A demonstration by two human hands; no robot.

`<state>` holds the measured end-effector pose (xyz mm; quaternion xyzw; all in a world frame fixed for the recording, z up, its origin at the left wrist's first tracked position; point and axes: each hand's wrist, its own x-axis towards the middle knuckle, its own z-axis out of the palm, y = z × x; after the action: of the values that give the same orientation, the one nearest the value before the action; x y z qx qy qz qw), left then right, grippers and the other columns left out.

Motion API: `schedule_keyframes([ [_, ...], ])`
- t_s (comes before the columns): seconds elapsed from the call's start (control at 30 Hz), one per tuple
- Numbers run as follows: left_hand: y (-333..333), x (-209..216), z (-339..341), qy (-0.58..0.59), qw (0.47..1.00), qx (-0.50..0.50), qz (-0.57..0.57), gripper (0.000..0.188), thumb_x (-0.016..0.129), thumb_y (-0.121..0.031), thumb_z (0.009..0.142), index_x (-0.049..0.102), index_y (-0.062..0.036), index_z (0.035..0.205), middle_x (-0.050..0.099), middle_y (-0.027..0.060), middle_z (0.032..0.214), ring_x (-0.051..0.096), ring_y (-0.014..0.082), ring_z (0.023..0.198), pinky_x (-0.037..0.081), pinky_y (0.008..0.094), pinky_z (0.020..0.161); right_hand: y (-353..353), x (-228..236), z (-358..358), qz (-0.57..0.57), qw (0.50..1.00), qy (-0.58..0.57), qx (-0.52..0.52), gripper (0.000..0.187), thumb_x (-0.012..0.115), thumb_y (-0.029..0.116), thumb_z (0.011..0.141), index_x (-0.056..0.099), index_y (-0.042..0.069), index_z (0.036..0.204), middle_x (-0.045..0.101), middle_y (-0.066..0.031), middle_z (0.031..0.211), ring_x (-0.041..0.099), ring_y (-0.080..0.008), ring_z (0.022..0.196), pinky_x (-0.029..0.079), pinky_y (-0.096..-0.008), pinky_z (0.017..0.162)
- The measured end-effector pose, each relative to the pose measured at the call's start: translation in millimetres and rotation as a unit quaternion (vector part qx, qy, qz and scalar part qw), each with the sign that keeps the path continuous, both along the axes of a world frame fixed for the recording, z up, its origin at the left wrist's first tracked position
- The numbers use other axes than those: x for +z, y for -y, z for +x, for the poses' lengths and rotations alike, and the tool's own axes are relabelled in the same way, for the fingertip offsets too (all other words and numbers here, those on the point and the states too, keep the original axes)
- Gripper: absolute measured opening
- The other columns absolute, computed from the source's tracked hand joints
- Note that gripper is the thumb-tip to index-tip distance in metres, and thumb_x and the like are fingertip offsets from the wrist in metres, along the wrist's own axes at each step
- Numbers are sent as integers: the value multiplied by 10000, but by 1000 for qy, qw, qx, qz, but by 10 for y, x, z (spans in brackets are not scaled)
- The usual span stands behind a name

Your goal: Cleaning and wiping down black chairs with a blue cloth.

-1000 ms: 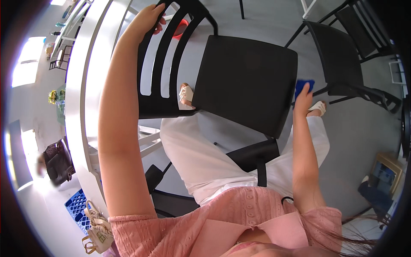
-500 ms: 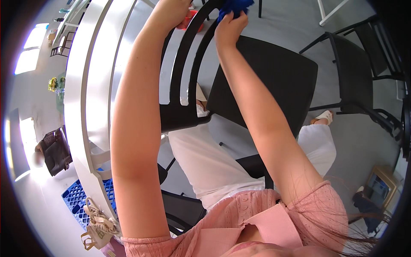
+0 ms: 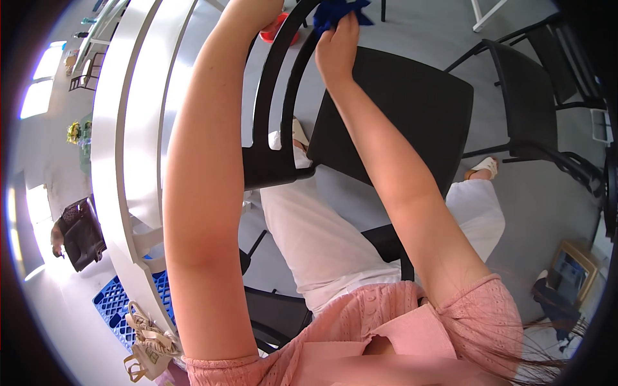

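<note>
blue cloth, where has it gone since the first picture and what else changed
The right hand carried the blue cloth from the right edge of the seat up and left across the view to the backrest. The left hand now shows further right, partly cut off by the picture's top edge. The right hand still holds the cloth; the left stays by the backrest.

Can't make out the left hand (image 3: 259, 11) properly tbh, cropped up top. Ditto the black chair backrest (image 3: 277, 165). Also can't see the bit of chair seat (image 3: 415, 96) behind the right forearm (image 3: 381, 148).
</note>
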<state>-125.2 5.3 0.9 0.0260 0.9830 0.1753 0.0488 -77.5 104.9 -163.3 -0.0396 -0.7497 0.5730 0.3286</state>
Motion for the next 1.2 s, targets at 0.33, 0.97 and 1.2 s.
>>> schedule_keyframes([
  [0.33,-45,-213,-91,-47,999,-10,-3,395,452,-303,981,646,37,932,654,298,865,673,418,838,531,487,720,60,-39,1608,70,952,20,297,505,557,-59,733,561,-23,1237,543,-148,1325,456,-387,1268,407,-420,1055],
  [0.97,254,-264,-232,-143,931,-219,-254,264,448,-160,969,641,20,958,657,219,744,673,395,731,526,490,622,109,-4,965,245,952,-63,175,545,562,-84,664,614,78,1181,609,-12,1210,534,-309,932,529,-364,805],
  [1.2,103,-232,-321,-91,969,-140,-181,211,537,-170,911,632,13,957,653,220,750,674,385,736,535,482,636,-13,129,1838,68,929,59,360,594,572,-102,650,584,65,1220,594,-16,1215,523,-308,984,531,-367,777],
])
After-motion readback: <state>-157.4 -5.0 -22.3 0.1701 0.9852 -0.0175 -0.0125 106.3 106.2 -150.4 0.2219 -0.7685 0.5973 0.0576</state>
